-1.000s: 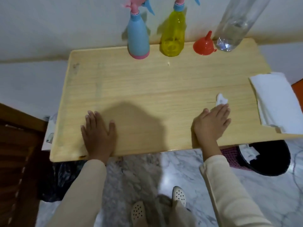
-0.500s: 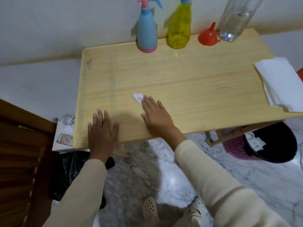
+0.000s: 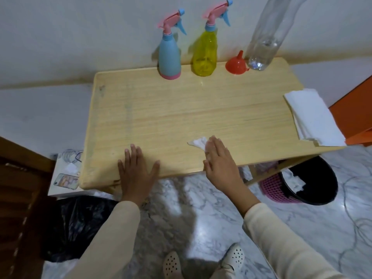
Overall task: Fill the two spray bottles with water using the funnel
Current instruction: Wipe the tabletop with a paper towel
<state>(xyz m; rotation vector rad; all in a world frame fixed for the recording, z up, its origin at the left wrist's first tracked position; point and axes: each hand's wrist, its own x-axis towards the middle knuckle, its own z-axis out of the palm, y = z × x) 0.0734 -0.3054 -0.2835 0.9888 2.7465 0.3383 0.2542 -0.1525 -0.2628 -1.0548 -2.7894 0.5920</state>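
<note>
A blue spray bottle and a yellow spray bottle, both with pink and blue trigger heads, stand at the far edge of the wooden table. To their right a red funnel sits upside down, beside a tall clear plastic bottle with a little water in it. My left hand lies flat, fingers apart, on the near table edge. My right hand presses a small white tissue flat against the table near the front edge.
A stack of folded white paper towels lies on the table's right end. Under it stands a pink basket with a black liner. A phone lies on a white box at the left, above a black bag.
My right hand has slid the tissue across the table, first leftward to the middle, then back to the right. My left hand has stayed flat on the near edge.
</note>
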